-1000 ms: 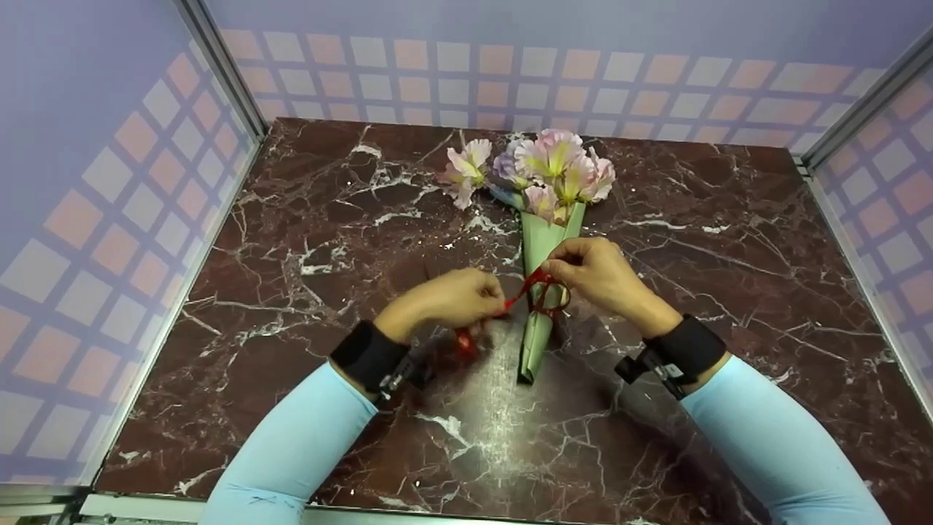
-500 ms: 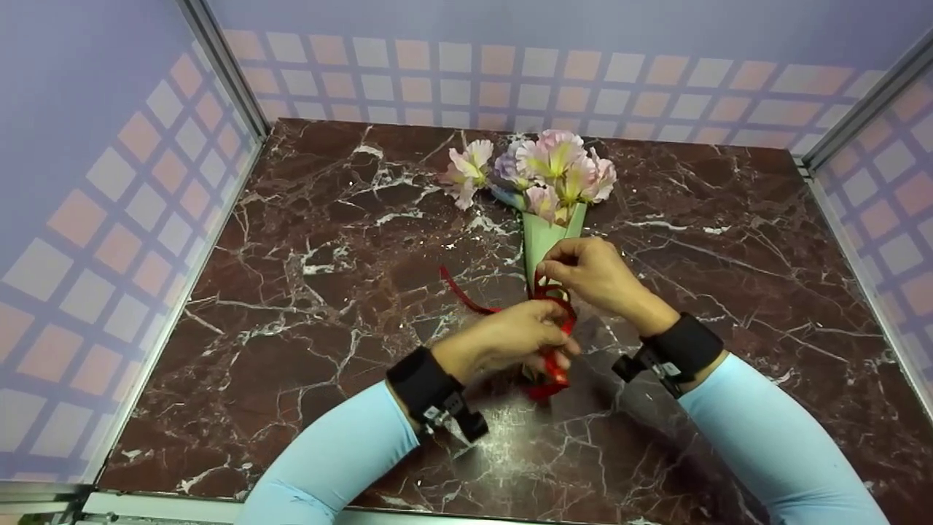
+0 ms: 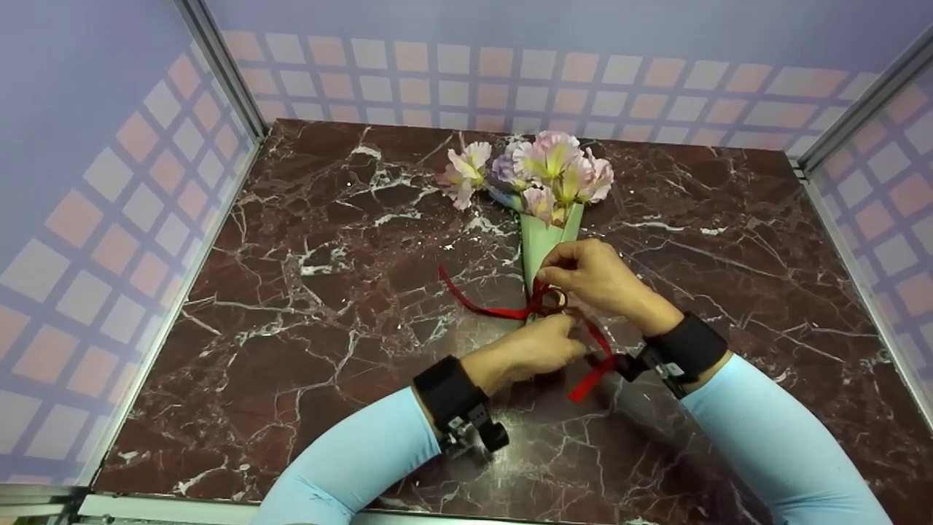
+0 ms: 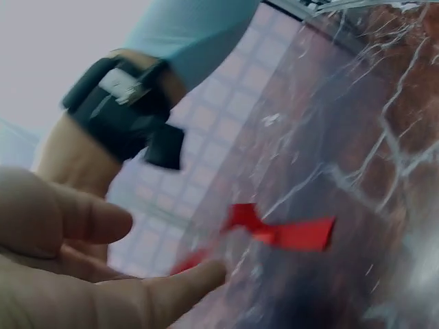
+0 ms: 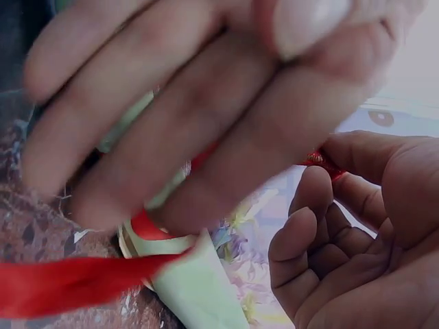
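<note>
A bouquet of pale pink and violet flowers (image 3: 550,164) lies on the table in a light green paper wrap (image 3: 543,244). Round the narrow part of the wrap runs a red ribbon (image 3: 499,313), one tail lying to the left and the other to the right. My right hand (image 3: 598,281) pinches the ribbon between thumb and forefinger above the crossing, as the right wrist view also shows. Just below, my left hand (image 3: 536,346) is over the lower wrap, which it mostly hides. Its fingers (image 5: 171,130) are extended, and the right ribbon tail (image 4: 295,234) hangs loose beyond them.
The dark red marbled table (image 3: 350,408) carries all of this. Patterned panels, such as the back wall (image 3: 510,73), enclose it at the back and both sides. One flower (image 3: 466,173) leans out left from the bunch. Black cameras sit on both wrists.
My left hand has moved right from the bouquet's left side, across the lower wrap. One ribbon tail has come to the right side. My right hand keeps its pinch in nearly the same place.
</note>
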### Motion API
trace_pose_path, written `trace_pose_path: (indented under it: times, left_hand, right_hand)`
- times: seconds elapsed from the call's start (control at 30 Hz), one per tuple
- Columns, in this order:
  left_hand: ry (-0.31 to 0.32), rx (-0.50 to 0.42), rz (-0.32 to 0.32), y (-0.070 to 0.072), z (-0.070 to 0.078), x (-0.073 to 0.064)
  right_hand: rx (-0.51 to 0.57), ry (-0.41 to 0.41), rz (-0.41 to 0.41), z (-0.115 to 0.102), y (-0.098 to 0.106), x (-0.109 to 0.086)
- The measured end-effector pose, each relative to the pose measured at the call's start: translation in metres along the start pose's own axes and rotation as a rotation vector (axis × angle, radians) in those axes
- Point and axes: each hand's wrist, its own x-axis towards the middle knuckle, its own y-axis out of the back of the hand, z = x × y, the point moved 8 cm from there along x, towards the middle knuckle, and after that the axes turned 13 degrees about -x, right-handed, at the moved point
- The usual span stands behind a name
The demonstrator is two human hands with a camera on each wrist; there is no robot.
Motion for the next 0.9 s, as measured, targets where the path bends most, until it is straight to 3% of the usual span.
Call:
trace_pose_path:
  times: [0.1,0.17,0.27,0.37,0.43,0.67,0.8,0.9]
  left_hand:
    - [0.046,0.019,-0.06,0.015,0.004,-0.011]
    - [0.033,0.133,-0.037,0.032,0.011,-0.017]
    - [-0.061,0.374,0.124,0.064,0.029,-0.022]
    - [-0.155,0.47,0.292,0.085,0.044,-0.022]
    - [-0.205,0.499,0.337,0.089,0.047,-0.017]
    - [-0.396,0.479,0.352,0.088,0.045,-0.004]
    - [-0.45,0.479,0.354,0.086,0.048,-0.002]
    - [-0.448,0.486,0.366,0.088,0.046,-0.002]
  right_hand:
    - [-0.015,0.0,0.021,0.001,0.001,-0.001]
    - [-0.008,0.001,0.02,0.001,0.001,-0.001]
    - [0.003,0.005,0.028,0.001,0.0,-0.002]
    - [0.0,0.004,0.051,0.002,0.0,-0.003]
    - [-0.004,0.0,0.066,0.003,0.0,-0.005]
    - [0.033,0.01,0.089,-0.001,-0.001,-0.01]
    - [0.092,0.019,0.069,0.002,0.001,-0.014]
    - [0.167,0.006,0.068,0.011,-0.001,-0.018]
